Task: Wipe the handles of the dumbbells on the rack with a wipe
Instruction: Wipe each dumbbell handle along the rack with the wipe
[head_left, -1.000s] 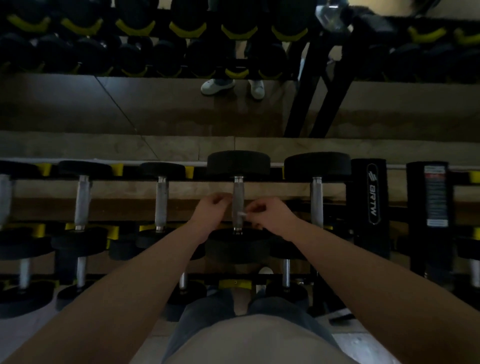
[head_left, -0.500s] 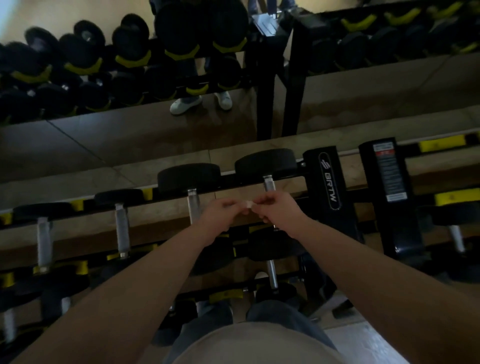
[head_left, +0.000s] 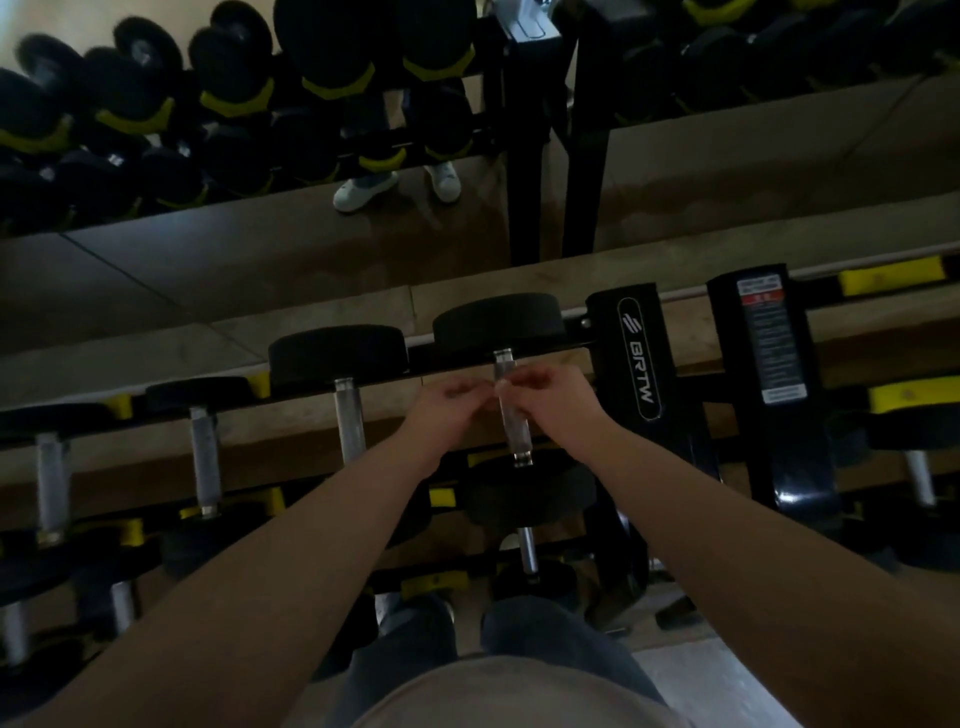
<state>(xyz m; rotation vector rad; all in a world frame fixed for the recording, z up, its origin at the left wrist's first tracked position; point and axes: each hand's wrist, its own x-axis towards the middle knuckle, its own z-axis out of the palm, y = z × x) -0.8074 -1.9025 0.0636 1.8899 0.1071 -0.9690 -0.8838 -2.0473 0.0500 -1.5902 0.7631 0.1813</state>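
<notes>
Black dumbbells with silver handles lie side by side on the top shelf of a dark rack (head_left: 639, 358). My left hand (head_left: 448, 410) and my right hand (head_left: 551, 402) meet over the upper part of the rightmost dumbbell's handle (head_left: 514, 431). Between their fingertips they pinch a small white wipe (head_left: 500, 385), of which only a sliver shows. The neighbouring dumbbell's handle (head_left: 349, 421) lies bare to the left of my left hand.
More dumbbells (head_left: 205, 457) fill the shelf to the left and the shelves below. A second rack upright with a warning label (head_left: 769, 343) stands to the right. A mirror behind shows rows of dumbbells and white shoes (head_left: 363, 189).
My view has swung left to right along the rack. Both hands left the handle they were on and now meet over the one to its right, still pinching the wipe.
</notes>
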